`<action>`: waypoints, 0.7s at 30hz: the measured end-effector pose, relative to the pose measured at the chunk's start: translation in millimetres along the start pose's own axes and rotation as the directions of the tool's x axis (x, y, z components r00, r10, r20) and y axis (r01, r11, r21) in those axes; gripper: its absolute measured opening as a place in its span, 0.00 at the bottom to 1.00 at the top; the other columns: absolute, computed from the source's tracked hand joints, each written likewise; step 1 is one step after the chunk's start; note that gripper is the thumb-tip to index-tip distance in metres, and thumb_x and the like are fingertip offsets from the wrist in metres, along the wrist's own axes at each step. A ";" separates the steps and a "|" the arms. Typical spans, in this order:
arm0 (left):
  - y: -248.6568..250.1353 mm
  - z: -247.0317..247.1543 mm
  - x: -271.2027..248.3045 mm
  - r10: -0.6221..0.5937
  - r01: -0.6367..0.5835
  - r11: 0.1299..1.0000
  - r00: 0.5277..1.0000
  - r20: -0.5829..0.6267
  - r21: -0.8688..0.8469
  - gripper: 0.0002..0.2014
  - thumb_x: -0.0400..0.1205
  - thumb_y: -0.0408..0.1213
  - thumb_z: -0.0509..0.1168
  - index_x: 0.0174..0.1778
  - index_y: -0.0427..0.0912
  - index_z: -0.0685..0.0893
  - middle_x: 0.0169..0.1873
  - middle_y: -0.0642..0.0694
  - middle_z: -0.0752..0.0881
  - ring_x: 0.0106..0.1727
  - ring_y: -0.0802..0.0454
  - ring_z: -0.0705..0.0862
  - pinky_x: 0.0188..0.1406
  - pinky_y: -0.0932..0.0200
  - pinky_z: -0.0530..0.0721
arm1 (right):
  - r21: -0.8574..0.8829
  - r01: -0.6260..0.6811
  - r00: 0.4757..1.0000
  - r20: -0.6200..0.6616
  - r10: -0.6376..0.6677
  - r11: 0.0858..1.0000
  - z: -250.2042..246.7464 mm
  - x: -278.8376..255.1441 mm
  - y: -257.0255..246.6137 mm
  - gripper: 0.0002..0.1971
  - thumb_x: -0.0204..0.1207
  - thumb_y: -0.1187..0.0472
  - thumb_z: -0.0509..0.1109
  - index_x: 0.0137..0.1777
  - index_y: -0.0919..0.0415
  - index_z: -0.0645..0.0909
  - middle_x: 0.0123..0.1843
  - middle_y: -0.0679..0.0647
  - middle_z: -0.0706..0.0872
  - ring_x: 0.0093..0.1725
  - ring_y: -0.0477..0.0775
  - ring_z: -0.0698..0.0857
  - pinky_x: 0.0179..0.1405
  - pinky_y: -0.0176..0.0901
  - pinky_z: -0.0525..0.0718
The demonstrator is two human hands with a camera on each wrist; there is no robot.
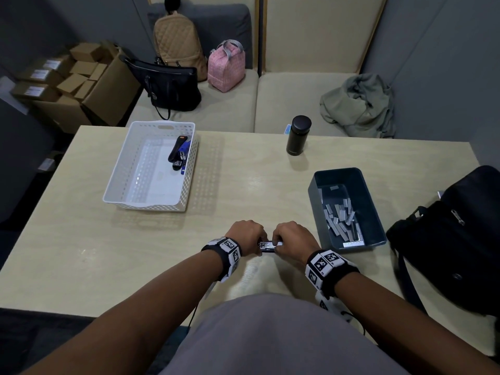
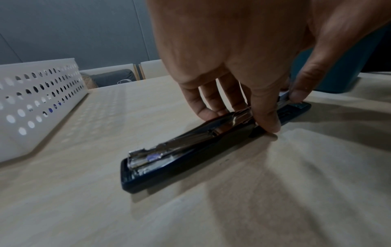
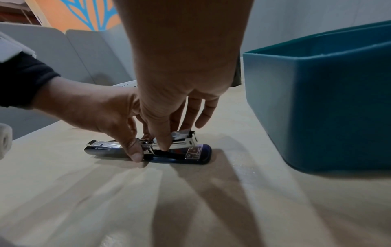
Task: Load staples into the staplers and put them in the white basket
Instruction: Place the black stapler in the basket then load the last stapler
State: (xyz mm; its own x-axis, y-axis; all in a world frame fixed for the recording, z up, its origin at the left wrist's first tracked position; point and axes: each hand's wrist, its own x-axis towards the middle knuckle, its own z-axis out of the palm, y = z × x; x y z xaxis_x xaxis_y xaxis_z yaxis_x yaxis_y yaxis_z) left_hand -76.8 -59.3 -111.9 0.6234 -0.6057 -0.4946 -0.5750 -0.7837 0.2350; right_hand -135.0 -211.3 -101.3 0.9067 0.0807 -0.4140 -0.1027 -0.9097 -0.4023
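Observation:
A dark blue stapler (image 1: 269,246) (image 2: 180,155) (image 3: 184,153) lies swung open on the table in front of me. My left hand (image 1: 247,234) (image 2: 249,100) (image 3: 95,108) grips it at the hinge, thumb on the near side and fingers behind. My right hand (image 1: 293,238) (image 3: 169,133) pinches the raised metal magazine over the blue base. The white basket (image 1: 116,201) (image 2: 31,108) stands at the far left with two staplers (image 1: 178,152) inside. A blue-grey bin (image 1: 376,212) (image 3: 317,108) of several staple strips (image 1: 343,217) sits just right of my hands.
A black flask (image 1: 299,135) stands at the table's far edge. A black bag (image 1: 454,239) rests on the table's right side. Behind the table is a bench with bags, a green jacket and cardboard boxes.

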 end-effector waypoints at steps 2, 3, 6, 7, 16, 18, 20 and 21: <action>0.3 -0.2 -0.3 -0.003 0.003 1.000 1.000 0.001 -0.001 0.16 0.71 0.43 0.77 0.55 0.54 0.90 0.48 0.47 0.91 0.50 0.43 0.88 0.44 0.53 0.82 | -0.026 0.006 1.000 -0.004 -0.007 1.000 -0.1 0.3 -0.1 0.06 0.68 0.64 0.73 0.41 0.52 0.88 0.46 0.50 0.89 0.44 0.55 0.86 0.38 0.40 0.77; 0.4 -0.3 -0.3 -0.004 0.004 1.000 1.000 0.003 -0.004 0.16 0.70 0.42 0.77 0.55 0.54 0.90 0.48 0.47 0.92 0.50 0.43 0.88 0.44 0.53 0.82 | -0.038 0.010 1.000 -0.009 -0.010 0.999 -0.1 0.7 0.1 0.06 0.68 0.64 0.73 0.41 0.52 0.88 0.46 0.50 0.89 0.44 0.55 0.86 0.38 0.40 0.76; 0.7 -0.5 -0.3 -0.006 0.007 1.000 1.000 0.009 -0.012 0.16 0.70 0.42 0.77 0.54 0.55 0.90 0.47 0.47 0.92 0.50 0.43 0.88 0.44 0.53 0.84 | -0.085 0.026 0.999 -0.019 -0.028 0.996 0.3 1.8 0.1 0.06 0.69 0.63 0.73 0.42 0.51 0.89 0.46 0.50 0.89 0.44 0.56 0.87 0.37 0.40 0.75; 0.9 -0.7 -0.1 -0.007 0.007 1.000 1.000 0.009 -0.010 0.16 0.70 0.42 0.77 0.53 0.55 0.90 0.47 0.47 0.92 0.49 0.43 0.88 0.44 0.52 0.84 | -0.108 0.032 0.999 -0.022 -0.034 0.994 0.6 1.7 -0.1 0.07 0.69 0.62 0.72 0.42 0.51 0.89 0.46 0.51 0.90 0.44 0.57 0.87 0.38 0.41 0.77; 0.4 0.7 0.5 -0.010 0.010 1.000 1.000 0.000 -0.005 0.17 0.70 0.43 0.78 0.54 0.54 0.90 0.48 0.46 0.92 0.50 0.42 0.88 0.45 0.52 0.85 | -0.140 0.086 0.995 -0.038 -0.092 0.986 0.3 -0.2 1.9 0.10 0.71 0.60 0.70 0.49 0.50 0.90 0.44 0.53 0.91 0.44 0.59 0.87 0.40 0.43 0.78; 0.4 0.5 0.4 -0.009 0.009 1.000 1.000 0.000 -0.002 0.17 0.70 0.44 0.78 0.55 0.55 0.90 0.48 0.47 0.92 0.50 0.42 0.88 0.45 0.52 0.85 | -0.144 0.094 0.995 -0.033 -0.099 0.985 -1.9 0.0 1.7 0.09 0.72 0.59 0.71 0.49 0.50 0.90 0.44 0.53 0.91 0.44 0.59 0.87 0.39 0.43 0.78; 0.5 0.5 0.4 -0.008 0.008 1.000 1.000 0.000 -0.001 0.17 0.70 0.43 0.78 0.55 0.55 0.90 0.48 0.47 0.91 0.50 0.43 0.88 0.45 0.52 0.84 | -0.167 0.100 0.994 -0.023 -0.105 0.981 -1.8 0.0 0.0 0.10 0.73 0.60 0.71 0.50 0.49 0.90 0.46 0.53 0.91 0.46 0.59 0.87 0.41 0.44 0.78; 0.6 0.3 0.1 -0.007 0.007 1.000 1.000 0.000 -0.001 0.16 0.70 0.43 0.78 0.54 0.55 0.90 0.48 0.47 0.92 0.50 0.43 0.88 0.45 0.52 0.84 | -0.181 0.100 0.994 -0.017 -0.105 0.978 -0.6 0.4 -0.9 0.10 0.73 0.60 0.71 0.50 0.49 0.90 0.47 0.53 0.90 0.47 0.59 0.87 0.41 0.43 0.77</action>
State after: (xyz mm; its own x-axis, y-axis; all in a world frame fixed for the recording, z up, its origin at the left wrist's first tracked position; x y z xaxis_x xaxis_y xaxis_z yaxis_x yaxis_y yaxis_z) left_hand -77.2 -59.8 -112.0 0.6276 -0.6000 -0.4961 -0.5700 -0.7882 0.2322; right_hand -134.3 -210.7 -100.6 0.9193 0.1688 -0.3557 0.0645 -0.9558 -0.2868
